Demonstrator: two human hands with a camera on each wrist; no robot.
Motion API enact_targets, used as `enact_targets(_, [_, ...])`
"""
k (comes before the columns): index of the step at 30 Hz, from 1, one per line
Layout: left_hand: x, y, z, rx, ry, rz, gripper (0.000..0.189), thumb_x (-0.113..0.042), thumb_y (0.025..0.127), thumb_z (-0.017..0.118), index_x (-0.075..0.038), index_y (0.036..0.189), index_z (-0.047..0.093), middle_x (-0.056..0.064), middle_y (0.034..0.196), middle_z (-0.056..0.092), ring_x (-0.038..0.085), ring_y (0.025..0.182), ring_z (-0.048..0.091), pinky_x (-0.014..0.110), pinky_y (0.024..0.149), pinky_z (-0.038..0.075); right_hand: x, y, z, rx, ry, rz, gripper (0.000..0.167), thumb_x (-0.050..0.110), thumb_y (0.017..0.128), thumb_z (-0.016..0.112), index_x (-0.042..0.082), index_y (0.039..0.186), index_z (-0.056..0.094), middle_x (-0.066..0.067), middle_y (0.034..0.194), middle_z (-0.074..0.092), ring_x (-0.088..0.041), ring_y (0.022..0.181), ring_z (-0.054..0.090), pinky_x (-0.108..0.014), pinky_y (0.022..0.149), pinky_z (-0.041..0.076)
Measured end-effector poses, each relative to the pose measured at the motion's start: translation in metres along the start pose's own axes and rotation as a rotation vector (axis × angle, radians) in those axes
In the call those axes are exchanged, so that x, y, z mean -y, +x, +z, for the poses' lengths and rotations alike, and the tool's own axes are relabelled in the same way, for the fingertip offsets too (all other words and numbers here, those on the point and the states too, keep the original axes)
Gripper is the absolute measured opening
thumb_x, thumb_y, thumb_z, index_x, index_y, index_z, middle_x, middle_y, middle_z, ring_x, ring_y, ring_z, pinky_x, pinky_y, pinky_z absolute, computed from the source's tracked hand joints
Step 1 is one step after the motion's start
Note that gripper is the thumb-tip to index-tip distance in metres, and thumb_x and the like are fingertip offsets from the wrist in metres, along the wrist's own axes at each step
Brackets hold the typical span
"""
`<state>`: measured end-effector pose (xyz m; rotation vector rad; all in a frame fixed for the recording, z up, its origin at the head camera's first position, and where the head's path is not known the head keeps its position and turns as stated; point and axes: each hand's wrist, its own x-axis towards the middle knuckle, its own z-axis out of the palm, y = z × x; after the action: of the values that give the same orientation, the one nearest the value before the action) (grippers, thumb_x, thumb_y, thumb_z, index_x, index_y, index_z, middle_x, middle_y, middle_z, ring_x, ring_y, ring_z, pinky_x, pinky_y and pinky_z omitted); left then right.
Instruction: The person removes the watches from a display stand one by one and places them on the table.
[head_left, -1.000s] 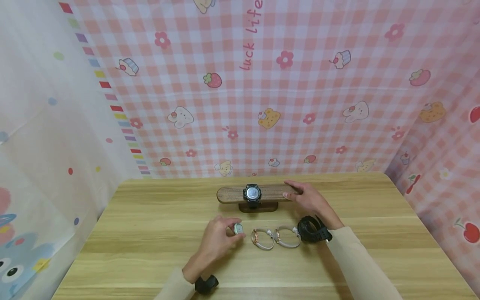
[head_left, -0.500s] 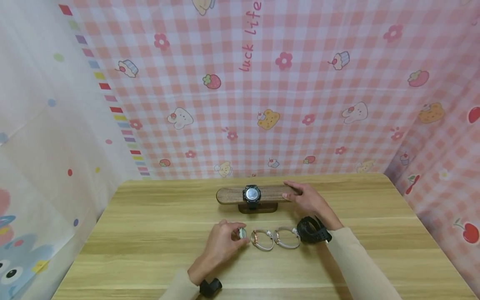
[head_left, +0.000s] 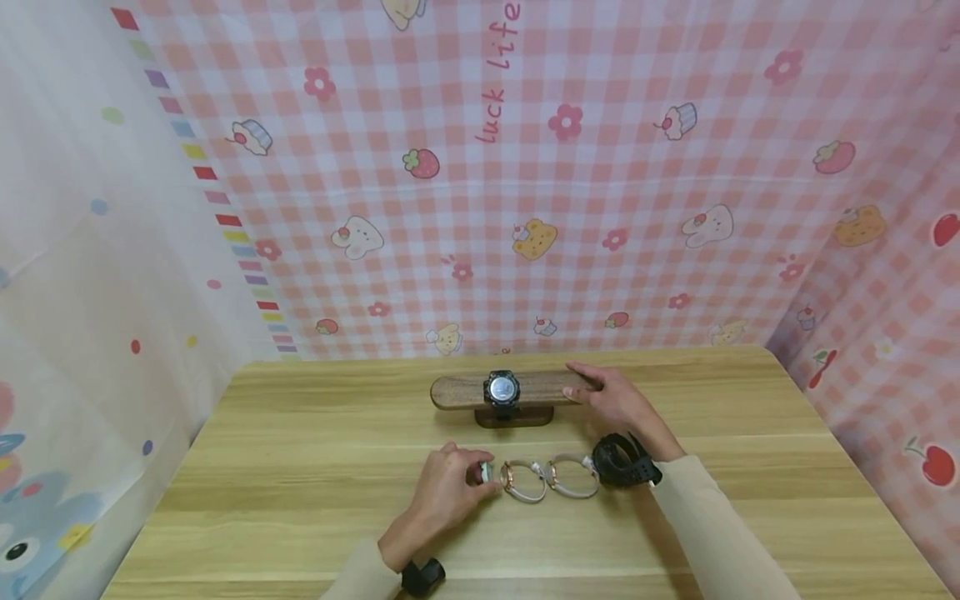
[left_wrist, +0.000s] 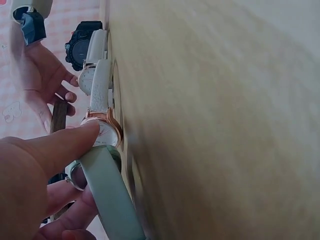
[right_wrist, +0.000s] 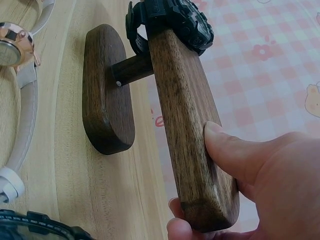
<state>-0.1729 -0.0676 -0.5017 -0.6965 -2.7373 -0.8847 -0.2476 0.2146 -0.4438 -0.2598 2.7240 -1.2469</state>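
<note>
Between thumb and fingers, my left hand [head_left: 442, 492] pinches a mint-green watch [head_left: 487, 472] close over the table. Its smooth green strap [left_wrist: 112, 195] shows large in the left wrist view, with part of the case behind the fingers. Just right of it, a rose-gold watch with a white strap [head_left: 507, 477] stands on its side. My right hand [head_left: 622, 404] grips the right end of a dark wooden watch stand [right_wrist: 182, 115], thumb on the near face of the bar. A black digital watch [head_left: 502, 388] is strapped round the bar left of that hand.
A second white-strapped watch [head_left: 553, 473] and a black watch [head_left: 639, 472] continue the row to the right, under the right forearm's edge. The stand's oval base [right_wrist: 107, 95] sits on the wooden table [head_left: 300, 467]. A checked pink cloth [head_left: 450, 200] hangs behind.
My left hand has moved a little to the right with the mint-green watch, up beside the first white-strapped watch, and the watch has turned. My right hand keeps its hold on the stand.
</note>
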Motion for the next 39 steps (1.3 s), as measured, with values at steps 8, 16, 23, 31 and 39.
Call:
enact_targets(8, [0.001,-0.001,0.002,0.008,0.007,0.003,0.036,-0.029,0.072,0.089,-0.008,0.099,0.078,-0.009,0.068,0.067,0.004,0.067,0.048,0.022,0.068,0.035,0.000,0.001,-0.001,0.011,0.004,0.015,0.055,0.026,0.100,0.061,0.009,0.149,0.044,-0.021,0.151,0.042,-0.043,0.136,0.041,-0.059,0.111,0.036])
enact_targets(16, [0.000,-0.002,0.003,0.011,0.038,0.002,0.037,-0.032,0.072,0.088,-0.011,0.100,0.078,-0.011,0.069,0.064,0.004,0.069,0.046,0.024,0.069,0.032,-0.001,0.001,-0.001,0.008,-0.013,0.008,0.055,0.026,0.100,0.060,0.009,0.149,0.044,-0.022,0.151,0.042,-0.043,0.137,0.040,-0.059,0.111,0.036])
enact_targets(23, [-0.001,-0.002,-0.002,-0.008,0.027,-0.002,0.041,-0.032,0.070,0.090,-0.010,0.102,0.077,-0.010,0.070,0.063,0.006,0.069,0.047,0.029,0.074,0.035,-0.001,0.000,-0.001,0.001,-0.009,0.010,0.055,0.026,0.100,0.061,0.009,0.149,0.044,-0.022,0.151,0.042,-0.043,0.136,0.041,-0.058,0.111,0.036])
enact_targets(31, [0.001,0.005,-0.014,-0.101,-0.023,0.025,0.032,-0.024,0.074,0.088,-0.007,0.098,0.077,-0.006,0.069,0.064,0.015,0.071,0.057,0.031,0.073,0.046,-0.002,0.001,0.000,0.000,-0.005,0.011,0.055,0.027,0.100,0.061,0.008,0.149,0.045,-0.022,0.151,0.041,-0.043,0.137,0.040,-0.059,0.112,0.035])
enact_targets(39, [0.004,0.018,-0.026,-0.168,-0.050,0.028,0.033,-0.022,0.079,0.085,-0.004,0.105,0.075,-0.005,0.073,0.063,0.021,0.069,0.058,0.023,0.062,0.042,-0.001,0.001,0.000,-0.001,-0.026,0.003,0.054,0.028,0.100,0.061,0.008,0.148,0.045,-0.023,0.151,0.041,-0.045,0.137,0.038,-0.060,0.111,0.034])
